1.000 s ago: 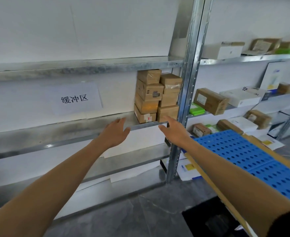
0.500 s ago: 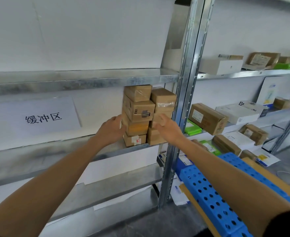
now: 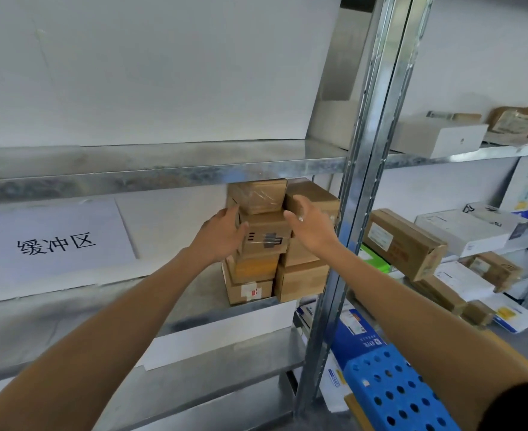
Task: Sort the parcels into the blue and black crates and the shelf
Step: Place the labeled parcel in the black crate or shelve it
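A pile of brown parcels point(image 3: 300, 281) stands on the metal shelf point(image 3: 70, 321), at its right end, right next to the shiny post point(image 3: 365, 150). The pile has two stacks side by side, and they touch. The left stack is four parcels high and the right stack is three high.

The left hand point(image 3: 222, 234) holds the marked parcel point(image 3: 266, 237). That is the one with black marks on its front, third from the bottom in the left stack. The fingers go round its left side and the thumb lies on its front. This parcel lies flat. Its front faces the person and is wider than it is tall, so its long side runs left to right. How far back it goes is hidden. The taped parcel point(image 3: 258, 195) sits on top of it.

The right hand point(image 3: 311, 225) is up in front of the right stack, near its top parcel point(image 3: 315, 194). Its fingers are straight and spread apart, and it holds nothing. I cannot tell if it touches the cardboard.

A white paper sign point(image 3: 54, 241) with black writing leans at the back of the shelf, well to the left of the pile. A blue crate point(image 3: 396, 396) with round holes is low on the right. On the next shelf to the right lies a long brown box point(image 3: 402, 241). It is tilted, and its long side runs from back left to front right.
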